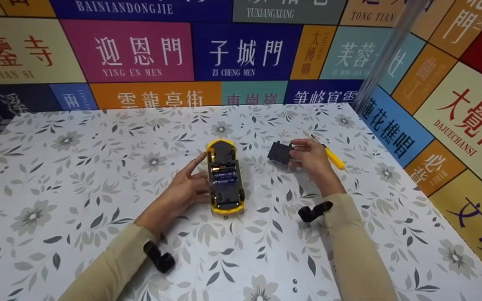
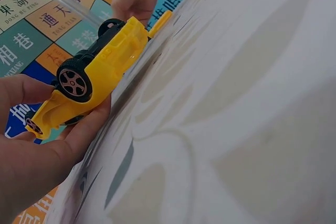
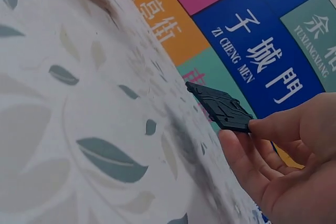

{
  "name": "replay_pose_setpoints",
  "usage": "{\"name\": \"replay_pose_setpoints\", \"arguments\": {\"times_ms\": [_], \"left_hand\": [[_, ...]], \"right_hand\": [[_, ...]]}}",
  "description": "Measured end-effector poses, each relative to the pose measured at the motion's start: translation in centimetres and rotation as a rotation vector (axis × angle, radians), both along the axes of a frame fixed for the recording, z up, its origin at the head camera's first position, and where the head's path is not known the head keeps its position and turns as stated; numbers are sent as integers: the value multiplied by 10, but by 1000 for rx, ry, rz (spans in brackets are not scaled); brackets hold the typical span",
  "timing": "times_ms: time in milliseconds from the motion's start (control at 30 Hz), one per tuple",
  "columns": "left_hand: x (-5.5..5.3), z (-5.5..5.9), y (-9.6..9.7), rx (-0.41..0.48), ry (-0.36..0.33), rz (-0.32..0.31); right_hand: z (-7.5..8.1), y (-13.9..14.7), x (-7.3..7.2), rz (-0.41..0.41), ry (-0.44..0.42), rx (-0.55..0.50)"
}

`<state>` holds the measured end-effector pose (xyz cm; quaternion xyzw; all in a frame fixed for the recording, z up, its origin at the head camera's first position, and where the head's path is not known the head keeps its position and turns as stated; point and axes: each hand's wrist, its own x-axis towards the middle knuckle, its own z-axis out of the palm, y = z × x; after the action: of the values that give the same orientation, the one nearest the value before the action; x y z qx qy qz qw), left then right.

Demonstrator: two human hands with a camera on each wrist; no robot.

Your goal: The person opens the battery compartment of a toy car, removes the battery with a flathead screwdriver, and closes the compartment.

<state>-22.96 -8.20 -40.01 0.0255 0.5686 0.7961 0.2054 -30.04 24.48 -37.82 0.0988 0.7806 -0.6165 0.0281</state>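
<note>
A yellow toy car is upside down at mid-table, its black underside facing up. Blue batteries show in the uncovered compartment in its belly. My left hand holds the car from the left; in the left wrist view the thumb and fingers are on either side of its body. To the right, my right hand pinches a black battery cover by one edge. In the right wrist view the cover is tilted, between the thumb and fingertips.
A screwdriver with a yellow handle lies just right of my right hand. The white floral tablecloth runs back to a wall of coloured panels with lettering, with another such wall on the right.
</note>
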Motion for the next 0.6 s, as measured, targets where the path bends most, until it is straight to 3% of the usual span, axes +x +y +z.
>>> {"name": "replay_pose_setpoints", "arguments": {"times_ms": [367,600], "left_hand": [[-1,-2,0,30,9,-16],[-1,-1,-1,43,5,-30]], "right_hand": [[-5,6,-1,19,-96,-27],[-6,7,2,29,-117,23]]}}
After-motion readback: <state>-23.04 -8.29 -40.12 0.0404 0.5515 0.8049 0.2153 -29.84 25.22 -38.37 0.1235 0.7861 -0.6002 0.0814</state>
